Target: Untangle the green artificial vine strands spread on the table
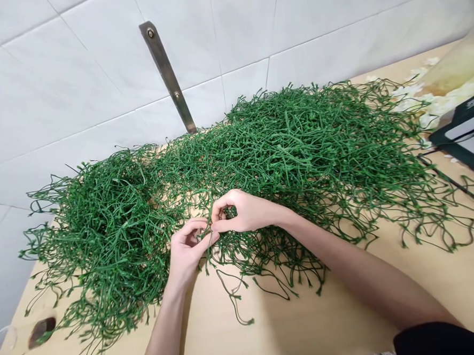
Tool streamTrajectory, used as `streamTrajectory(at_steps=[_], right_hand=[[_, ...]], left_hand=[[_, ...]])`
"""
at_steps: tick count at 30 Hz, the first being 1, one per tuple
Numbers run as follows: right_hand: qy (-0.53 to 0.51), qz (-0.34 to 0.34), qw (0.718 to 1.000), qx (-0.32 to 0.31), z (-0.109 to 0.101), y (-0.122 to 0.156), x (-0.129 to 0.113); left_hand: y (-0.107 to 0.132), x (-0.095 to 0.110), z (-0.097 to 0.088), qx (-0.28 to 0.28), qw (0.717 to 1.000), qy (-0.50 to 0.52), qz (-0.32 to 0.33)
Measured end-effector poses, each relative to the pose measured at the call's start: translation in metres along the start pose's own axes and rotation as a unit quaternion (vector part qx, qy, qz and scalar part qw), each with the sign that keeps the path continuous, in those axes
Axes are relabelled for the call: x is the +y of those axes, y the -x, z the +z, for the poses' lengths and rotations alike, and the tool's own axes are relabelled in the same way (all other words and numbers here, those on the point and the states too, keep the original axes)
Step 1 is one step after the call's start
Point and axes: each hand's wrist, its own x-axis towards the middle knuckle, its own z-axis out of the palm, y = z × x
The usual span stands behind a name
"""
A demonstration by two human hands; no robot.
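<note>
A large heap of thin green artificial plant stems with small forked tips spreads across the wooden table. My left hand pinches a green stem between thumb and forefinger near the middle of the table. Right beside it, my right hand pinches at the same spot with thumb and fingertips, the two sets of fingertips almost touching. The short piece between them is partly covered by my fingers. A denser bunch of stems lies to the left. Some loose stems trail toward me below my hands.
Behind the table rises a white tiled wall with a metal bracket fixed to it. White flowers and a dark-framed object are at the right. A dark hole shows in the tabletop at the left.
</note>
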Motion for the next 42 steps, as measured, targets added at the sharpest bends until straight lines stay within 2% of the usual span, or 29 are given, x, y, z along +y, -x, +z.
streamTrajectory(at_steps=[7, 11, 14, 17, 25, 31, 37, 42], right_hand=[[-0.029, 0.028, 0.999, -0.007, -0.001, -0.003, 0.006], [-0.077, 0.048, 0.995, -0.035, -0.002, -0.003, 0.004], [-0.046, 0.044, 0.998, -0.028, 0.000, -0.003, 0.002], [-0.004, 0.028, 0.999, -0.020, 0.000, -0.001, 0.002], [0.011, -0.028, 0.999, -0.012, 0.002, 0.001, 0.002], [0.031, -0.027, 0.999, 0.000, 0.003, -0.002, 0.005], [-0.031, -0.015, 0.999, -0.019, 0.004, -0.002, 0.004], [0.028, -0.025, 0.999, -0.004, 0.007, -0.001, 0.004]], left_hand=[[0.002, 0.004, -0.004, -0.069, 0.997, -0.032, -0.018], [0.004, 0.009, -0.002, -0.026, 0.999, -0.028, -0.007], [0.005, 0.008, -0.001, -0.008, 0.999, -0.048, 0.000], [0.005, 0.004, -0.004, -0.016, 0.998, -0.060, 0.004], [0.002, -0.004, -0.011, -0.017, 0.999, -0.051, 0.003], [0.004, 0.000, -0.012, -0.061, 0.998, -0.036, 0.001], [0.004, 0.003, -0.008, -0.021, 0.999, -0.035, 0.015], [0.004, 0.003, -0.005, -0.005, 0.997, -0.066, 0.045]])
